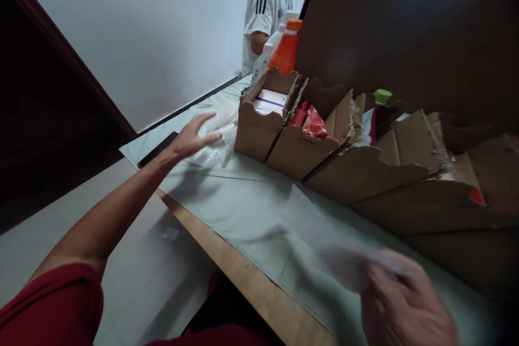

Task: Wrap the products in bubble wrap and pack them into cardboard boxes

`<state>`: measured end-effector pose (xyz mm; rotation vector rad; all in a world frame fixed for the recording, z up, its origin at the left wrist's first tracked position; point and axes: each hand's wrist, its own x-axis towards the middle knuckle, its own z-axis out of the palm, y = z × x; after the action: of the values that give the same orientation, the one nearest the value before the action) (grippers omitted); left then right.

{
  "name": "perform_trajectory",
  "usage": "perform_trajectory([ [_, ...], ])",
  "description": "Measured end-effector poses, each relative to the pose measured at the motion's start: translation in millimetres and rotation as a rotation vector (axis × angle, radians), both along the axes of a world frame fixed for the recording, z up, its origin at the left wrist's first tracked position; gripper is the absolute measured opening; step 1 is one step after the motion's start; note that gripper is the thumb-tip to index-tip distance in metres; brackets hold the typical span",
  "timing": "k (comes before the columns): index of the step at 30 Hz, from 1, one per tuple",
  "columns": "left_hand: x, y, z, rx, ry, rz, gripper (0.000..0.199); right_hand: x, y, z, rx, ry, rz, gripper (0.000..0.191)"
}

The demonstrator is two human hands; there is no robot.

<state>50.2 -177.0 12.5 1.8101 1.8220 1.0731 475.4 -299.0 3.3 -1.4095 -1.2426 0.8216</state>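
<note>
My left hand reaches over the far end of the table, thumb and fingers spread, holding nothing. Just beyond its fingertips lies crumpled clear plastic wrap; whether they touch is hard to tell. A dark phone lies beneath and beside the wrist. At the lower right, my right hand is blurred by motion, its fingers closed on a thin translucent plastic bag that trails out towards the middle of the table.
Open cardboard boxes stand in a row along the table's far side, with white cartons and red packets inside. Behind them are an orange bottle and clear bottles. A person in a white shirt is at the far end.
</note>
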Motion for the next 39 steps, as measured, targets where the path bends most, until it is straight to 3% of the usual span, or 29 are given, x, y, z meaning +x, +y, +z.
perform_trajectory([
  [3,34,-65,-15.4,-0.024,-0.314,-0.301,0.110,-52,29,18.8,-0.109,0.356,0.219,0.030],
  [5,58,-98,-29.4,-0.131,-0.599,-0.414,0.114,-87,43,23.9,-0.159,0.504,0.406,0.032],
  [6,66,-109,-34.7,-0.190,-0.723,-0.396,0.103,-101,50,21.8,-0.184,0.535,0.479,0.032],
  [8,73,-118,-37.6,-0.246,-0.914,-0.219,0.066,-123,63,7.4,-0.214,0.534,0.553,0.036],
  [10,64,-114,-29.1,-0.167,-1.052,0.050,0.038,-133,75,-17.2,-0.229,0.495,0.532,0.043],
  [13,29,-85,-0.9,0.092,-1.214,0.391,0.022,-131,87,-57.0,-0.180,0.381,0.430,0.048],
  [15,3,-59,18.8,0.211,-1.279,0.547,0.016,-127,88,-76.1,-0.111,0.285,0.430,0.042],
  [18,-22,-17,33.8,0.284,-1.327,0.647,0.019,-122,86,-89.5,-0.038,0.190,0.496,0.034],
  [22,-24,18,21.5,0.217,-1.419,0.699,0.020,-121,85,-92.8,-0.014,0.139,0.522,0.030],
  [26,-4,16,-1.3,0.010,-1.502,0.674,0.021,-120,86,-94.8,-0.003,0.121,0.537,0.028],
  [31,39,-30,-15.7,-0.150,-1.533,0.559,0.017,-120,86,-95.3,0.015,0.111,0.549,0.026],
  [34,68,-69,-24.4,-0.327,-1.417,0.399,0.019,-121,86,-94.4,0.026,0.104,0.553,0.025],
  [36,81,-90,-29.4,-0.384,-1.182,0.274,0.026,-121,85,-93.3,0.030,0.090,0.556,0.025],
  [39,84,-96,-31.6,-0.147,-0.600,0.170,0.030,-122,85,-90.4,0.041,0.064,0.564,0.024],
])
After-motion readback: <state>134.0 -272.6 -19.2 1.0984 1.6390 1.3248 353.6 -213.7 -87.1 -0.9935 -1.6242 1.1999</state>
